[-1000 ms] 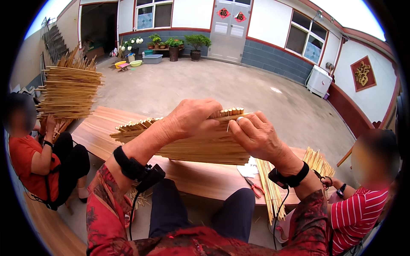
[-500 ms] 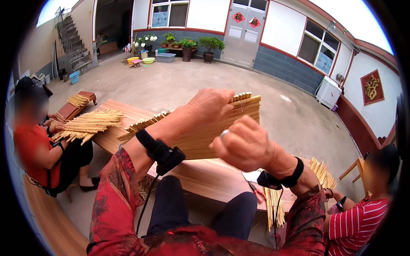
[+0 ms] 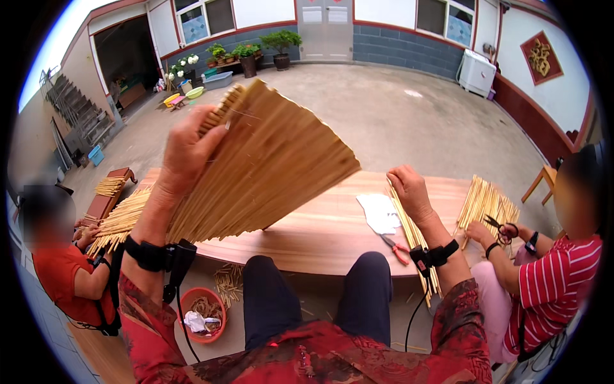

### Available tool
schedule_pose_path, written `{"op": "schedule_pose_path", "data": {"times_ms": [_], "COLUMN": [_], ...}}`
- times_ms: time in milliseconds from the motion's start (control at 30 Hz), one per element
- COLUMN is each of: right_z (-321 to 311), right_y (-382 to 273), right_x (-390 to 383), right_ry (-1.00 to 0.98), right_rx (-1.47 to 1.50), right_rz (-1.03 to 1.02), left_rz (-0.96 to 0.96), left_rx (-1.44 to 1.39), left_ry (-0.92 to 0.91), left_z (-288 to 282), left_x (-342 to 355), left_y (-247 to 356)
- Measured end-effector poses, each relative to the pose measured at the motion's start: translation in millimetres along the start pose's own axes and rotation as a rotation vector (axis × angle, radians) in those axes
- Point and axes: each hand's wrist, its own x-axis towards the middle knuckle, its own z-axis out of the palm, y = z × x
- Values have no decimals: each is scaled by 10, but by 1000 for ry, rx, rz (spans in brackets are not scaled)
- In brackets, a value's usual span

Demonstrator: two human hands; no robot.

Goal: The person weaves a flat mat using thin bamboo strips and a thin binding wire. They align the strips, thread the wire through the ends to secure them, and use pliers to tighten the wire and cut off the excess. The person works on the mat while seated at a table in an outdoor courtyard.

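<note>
My left hand (image 3: 189,148) is closed on the upper left edge of a panel of bound reed sticks (image 3: 262,163). The panel is raised and tilted over the low wooden table (image 3: 307,249), fanning down to the right, with thin thread across it. My right hand (image 3: 411,192) is closed in a pinch above the table's right part, over the far end of a narrow bundle of loose sticks (image 3: 416,237). Whatever its fingers hold is too small or hidden to make out. Beside that bundle lie red-handled pliers (image 3: 396,251) and a white sheet (image 3: 380,214).
At right a person in a striped shirt (image 3: 555,272) holds scissors (image 3: 502,229) near more sticks (image 3: 489,205). A person in red (image 3: 70,275) handles sticks (image 3: 125,217) at left. An orange-red basin (image 3: 203,336) stands by my legs.
My left hand has moved left, tilting the panel up and turning it. The right hand has moved away from the panel, to the right. My view has shifted, and the basin now shows.
</note>
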Motion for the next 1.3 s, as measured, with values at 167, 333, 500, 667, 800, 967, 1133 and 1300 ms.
{"op": "schedule_pose_path", "data": {"times_ms": [167, 333, 500, 667, 800, 967, 1133, 1300], "right_z": [180, 52, 208, 511, 527, 526, 352, -52], "right_y": [675, 694, 737, 1023, 1128, 1013, 774, 909], "right_x": [-1054, -1517, -1946, -2285, -2366, -2243, -1950, -1798], "right_ry": [-293, -315, -537, -552, -423, -581, -662, -487], "right_rx": [-120, -75, -279, -530, -514, -500, -343, -70], "right_rz": [370, 550, 512, 441, 343, 487, 679, 932], "left_rz": [-87, -326, -641, -793, -1034, -1260, -1492, -1724], "left_rx": [-205, -350, -490, -627, -558, -707, -854, -938], "left_ry": [204, 388, 634, 796, 895, 1017, 943, 489], "left_z": [-522, -695, -294, 426, 984, 1404, 1656, 1554], "left_x": [84, -93, -927, -1725, -2153, -2793, -3158, -3166], "left_y": [-568, -1287, -1996, -2205, -1951, -1807, -1691, -1569]}}
